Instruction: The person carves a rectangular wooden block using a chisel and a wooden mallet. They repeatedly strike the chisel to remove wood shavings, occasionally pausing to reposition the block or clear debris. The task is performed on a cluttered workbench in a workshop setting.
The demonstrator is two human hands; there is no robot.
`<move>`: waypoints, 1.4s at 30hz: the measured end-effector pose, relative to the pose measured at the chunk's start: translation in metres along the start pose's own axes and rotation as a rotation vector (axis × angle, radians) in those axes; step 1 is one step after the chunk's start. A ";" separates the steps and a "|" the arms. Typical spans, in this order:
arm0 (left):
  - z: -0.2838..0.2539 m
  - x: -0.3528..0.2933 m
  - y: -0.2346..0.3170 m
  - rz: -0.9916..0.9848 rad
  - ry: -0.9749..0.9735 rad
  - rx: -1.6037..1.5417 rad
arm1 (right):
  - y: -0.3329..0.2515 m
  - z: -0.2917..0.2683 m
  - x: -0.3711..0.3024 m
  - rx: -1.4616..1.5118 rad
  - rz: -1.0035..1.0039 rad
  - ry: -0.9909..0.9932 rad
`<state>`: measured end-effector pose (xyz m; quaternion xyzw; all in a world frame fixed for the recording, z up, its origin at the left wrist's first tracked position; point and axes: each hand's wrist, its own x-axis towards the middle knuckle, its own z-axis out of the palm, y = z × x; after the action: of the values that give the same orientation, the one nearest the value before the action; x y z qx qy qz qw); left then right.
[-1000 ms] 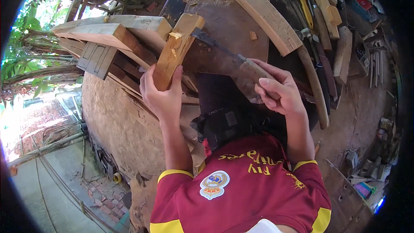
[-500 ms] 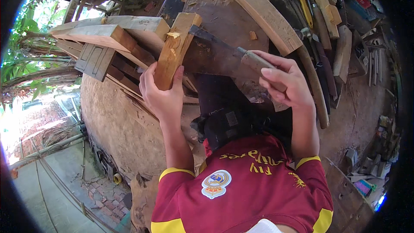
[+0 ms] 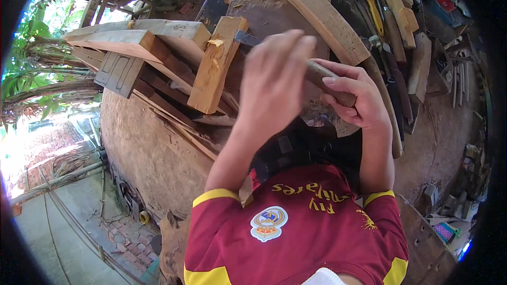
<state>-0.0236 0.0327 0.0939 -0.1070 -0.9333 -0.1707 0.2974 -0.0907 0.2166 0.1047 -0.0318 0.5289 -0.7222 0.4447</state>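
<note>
My right hand (image 3: 364, 95) is closed around the wooden handle of a chisel (image 3: 323, 76). The chisel's flat metal blade points left, its tip close to a short wooden block (image 3: 214, 76) with a ragged, chipped notch on its side. My left hand (image 3: 272, 84) is over the middle of the blade and hides much of it. Motion blurs its fingers, so I cannot tell whether they touch the blade. The block stands tilted against the ends of stacked beams (image 3: 177, 30), with no hand on it.
A curved timber piece (image 3: 319, 16) lies on the work surface ahead. To the right are a yellow-handled brush (image 3: 376, 13), several long-handled tools and wood offcuts (image 3: 421, 66). A small panelled wood piece (image 3: 119, 74) rests by the beams at left.
My left hand has let go of the wooden block and moved right, over the chisel blade. The block stays nearly in place. My right hand still holds the chisel handle.
</note>
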 end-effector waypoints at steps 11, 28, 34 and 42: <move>0.028 0.037 -0.005 0.078 -0.273 -0.298 | -0.009 0.006 -0.003 -0.692 -0.410 0.378; 0.033 0.036 -0.009 0.096 -0.202 -0.223 | -0.024 -0.026 0.048 -1.221 -0.529 0.542; 0.024 0.042 -0.012 0.112 -0.083 -0.367 | 0.016 -0.028 -0.038 -0.455 -0.667 0.528; 0.028 0.050 -0.011 0.065 -0.005 -0.339 | 0.087 -0.037 -0.075 -0.457 -0.716 0.564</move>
<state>-0.0818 0.0383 0.0994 -0.1860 -0.8880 -0.3156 0.2779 -0.0116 0.2905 0.0512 -0.1112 0.7289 -0.6754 -0.0091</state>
